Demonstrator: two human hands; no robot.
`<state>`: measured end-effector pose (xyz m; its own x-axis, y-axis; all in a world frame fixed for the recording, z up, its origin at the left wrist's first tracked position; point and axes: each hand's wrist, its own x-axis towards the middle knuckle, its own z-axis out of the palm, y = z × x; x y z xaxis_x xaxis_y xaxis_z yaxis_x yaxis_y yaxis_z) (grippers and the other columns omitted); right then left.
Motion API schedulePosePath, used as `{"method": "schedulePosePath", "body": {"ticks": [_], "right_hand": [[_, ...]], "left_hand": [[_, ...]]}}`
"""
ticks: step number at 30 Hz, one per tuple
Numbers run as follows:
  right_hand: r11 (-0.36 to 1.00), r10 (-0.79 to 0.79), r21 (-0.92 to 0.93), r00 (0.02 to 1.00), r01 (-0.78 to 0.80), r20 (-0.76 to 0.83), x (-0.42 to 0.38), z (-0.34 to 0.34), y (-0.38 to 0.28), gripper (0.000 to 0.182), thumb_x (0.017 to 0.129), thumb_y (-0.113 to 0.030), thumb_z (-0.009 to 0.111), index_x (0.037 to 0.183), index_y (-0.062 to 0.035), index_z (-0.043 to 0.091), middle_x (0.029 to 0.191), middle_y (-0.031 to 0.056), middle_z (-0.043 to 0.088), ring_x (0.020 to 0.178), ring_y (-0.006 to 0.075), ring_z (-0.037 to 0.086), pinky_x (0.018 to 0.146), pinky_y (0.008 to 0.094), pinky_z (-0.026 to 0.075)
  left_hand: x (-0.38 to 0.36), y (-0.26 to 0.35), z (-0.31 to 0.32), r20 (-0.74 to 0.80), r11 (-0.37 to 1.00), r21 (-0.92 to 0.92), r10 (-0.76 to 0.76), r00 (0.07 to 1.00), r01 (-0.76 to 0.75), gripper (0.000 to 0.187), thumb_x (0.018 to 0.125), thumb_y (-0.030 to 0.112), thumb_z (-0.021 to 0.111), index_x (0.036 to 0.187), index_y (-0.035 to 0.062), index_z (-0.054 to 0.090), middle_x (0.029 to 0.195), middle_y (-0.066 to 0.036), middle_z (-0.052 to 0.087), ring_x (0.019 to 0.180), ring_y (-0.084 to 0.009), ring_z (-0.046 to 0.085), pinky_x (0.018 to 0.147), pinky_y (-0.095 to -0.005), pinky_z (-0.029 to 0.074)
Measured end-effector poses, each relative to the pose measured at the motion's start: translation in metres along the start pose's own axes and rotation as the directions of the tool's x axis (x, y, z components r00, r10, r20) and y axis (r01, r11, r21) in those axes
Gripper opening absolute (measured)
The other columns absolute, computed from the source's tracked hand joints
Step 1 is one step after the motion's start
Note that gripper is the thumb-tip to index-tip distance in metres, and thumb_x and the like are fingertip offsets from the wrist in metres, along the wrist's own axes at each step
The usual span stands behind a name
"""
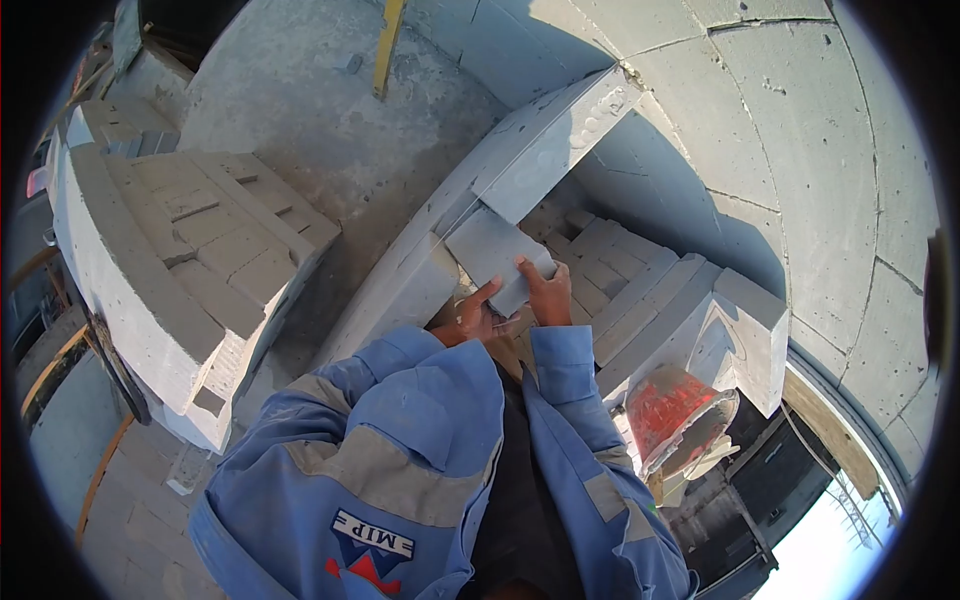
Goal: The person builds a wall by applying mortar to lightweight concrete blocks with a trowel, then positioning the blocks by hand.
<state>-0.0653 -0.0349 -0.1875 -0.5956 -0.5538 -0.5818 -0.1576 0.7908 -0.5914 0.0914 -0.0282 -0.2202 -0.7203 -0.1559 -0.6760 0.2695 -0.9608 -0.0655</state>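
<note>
A small grey block [492, 252] is between my two hands, close to the gap in a low wall of pale blocks [400, 290]. My left hand [472, 318] grips its lower left edge, thumb on top and fingers curled beneath. My right hand [547, 293] holds its lower right corner, with the fingertips on the upper face. The block's far end lies beside a larger white block [555, 150] on the wall; whether they touch, I cannot tell.
Stacked blocks [630, 280] lie right of the wall. A red bucket [675, 415] stands near my right sleeve. Another block stack [200, 250] is at the left. A yellow level [388, 50] stands at the top, and a tall block wall [780, 120] rises at the right.
</note>
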Motion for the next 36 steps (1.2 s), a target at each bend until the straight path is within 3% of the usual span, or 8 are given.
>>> {"method": "schedulePosePath", "body": {"ticks": [10, 15, 20, 24, 25, 30, 33, 36], "right_hand": [[0.998, -0.065, -0.002, 0.998, 0.065, 0.013, -0.019, -0.034, -0.012, 0.076, 0.074, -0.045, 0.083, 0.116, 0.0124, 0.054, 0.103, 0.0232, 0.065, 0.092, 0.0272, 0.066, 0.081, 0.0368, 0.053], [0.993, -0.114, 0.025, 0.992, 0.113, 0.056, -0.043, -0.105, 0.011, 0.072, 0.075, -0.04, 0.081, 0.12, 0.0095, 0.055, 0.103, 0.0188, 0.065, 0.092, 0.0254, 0.064, 0.081, 0.0363, 0.052], [0.915, -0.155, 0.392, 0.978, 0.089, 0.139, -0.098, -0.161, 0.022, 0.066, 0.076, -0.041, 0.075, 0.122, 0.0024, 0.058, 0.106, 0.0111, 0.064, 0.09, 0.0221, 0.063, 0.076, 0.0322, 0.05], [0.801, -0.27, 0.584, 0.95, 0.129, 0.16, -0.105, -0.163, 0.083, 0.07, 0.074, -0.043, 0.073, 0.127, 0.0005, 0.057, 0.108, 0.0102, 0.063, 0.099, 0.0224, 0.06, 0.087, 0.0338, 0.047], [0.786, -0.298, 0.604, 0.937, 0.131, 0.184, -0.11, -0.161, 0.094, 0.073, 0.077, -0.042, 0.069, 0.131, 0.0046, 0.054, 0.123, 0.0158, 0.061, 0.115, 0.0283, 0.057, 0.099, 0.0384, 0.042], [0.579, -0.462, 0.814, 0.84, 0.042, 0.285, -0.13, -0.135, 0.145, 0.076, 0.077, -0.041, 0.07, 0.136, 0.0032, 0.05, 0.13, 0.0163, 0.058, 0.121, 0.0296, 0.055, 0.104, 0.041, 0.04], [0.543, -0.499, 0.838, 0.78, -0.059, 0.379, -0.159, -0.124, 0.15, 0.075, 0.08, -0.04, 0.069, 0.138, 0.0024, 0.049, 0.135, 0.0164, 0.056, 0.125, 0.0301, 0.054, 0.106, 0.0426, 0.04], [0.581, -0.48, 0.794, 0.712, -0.179, 0.512, -0.179, -0.115, 0.15, 0.07, 0.086, -0.041, 0.065, 0.139, 0.0016, 0.048, 0.137, 0.016, 0.056, 0.126, 0.0293, 0.054, 0.106, 0.0428, 0.041]], "left_hand": [[-0.01, -0.009, 0.008, 0.0, 0.996, 0.088, -0.027, 1.0, 0.027, 0.076, 0.084, 0.07, 0.063, 0.137, 0.017, 0.046, 0.119, -0.002, 0.062, 0.102, -0.0208, 0.063, 0.085, -0.0392, 0.049], [-0.027, -0.013, 0.012, -0.081, 0.981, 0.177, -0.071, 0.994, 0.085, 0.092, 0.085, 0.076, 0.056, 0.15, 0.015, 0.031, 0.14, -0.011, 0.049, 0.123, -0.0281, 0.054, 0.102, -0.0483, 0.041], [-0.04, -0.018, -0.002, 0.005, 0.943, 0.327, 0.059, 0.998, -0.057, 0.095, 0.087, 0.078, 0.048, 0.154, 0.0131, 0.028, 0.148, -0.013, 0.044, 0.131, -0.0301, 0.048, 0.109, -0.0506, 0.035], [-0.06, -0.007, 0.015, 0.261, 0.851, 0.446, 0.172, 0.95, -0.276, 0.093, 0.088, 0.075, 0.051, 0.148, 0.0051, 0.038, 0.146, -0.02, 0.047, 0.132, -0.0355, 0.049, 0.109, -0.0535, 0.038], [-0.068, -0.006, 0.02, 0.302, 0.853, 0.43, 0.173, 0.937, -0.297, 0.093, 0.087, 0.075, 0.052, 0.146, 0.0034, 0.041, 0.143, -0.022, 0.049, 0.13, -0.0373, 0.051, 0.106, -0.0539, 0.042], [-0.149, -0.041, 0.036, 0.198, 0.609, 0.703, 0.328, 0.924, -0.366, 0.093, 0.084, 0.07, 0.061, 0.142, -0.001, 0.046, 0.133, -0.02, 0.058, 0.12, -0.0339, 0.059, 0.1, -0.0483, 0.048], [-0.186, -0.073, 0.038, -0.007, 0.392, 0.904, 0.416, 0.909, -0.172, 0.094, 0.08, 0.066, 0.067, 0.142, -0.0016, 0.045, 0.128, -0.025, 0.059, 0.119, -0.0362, 0.06, 0.095, -0.0477, 0.052], [-0.229, -0.114, 0.03, -0.132, 0.522, 0.843, 0.44, 0.888, -0.132, 0.096, 0.08, 0.065, 0.067, 0.143, -0.0029, 0.043, 0.13, -0.026, 0.057, 0.121, -0.0367, 0.059, 0.099, -0.0495, 0.049]]}}
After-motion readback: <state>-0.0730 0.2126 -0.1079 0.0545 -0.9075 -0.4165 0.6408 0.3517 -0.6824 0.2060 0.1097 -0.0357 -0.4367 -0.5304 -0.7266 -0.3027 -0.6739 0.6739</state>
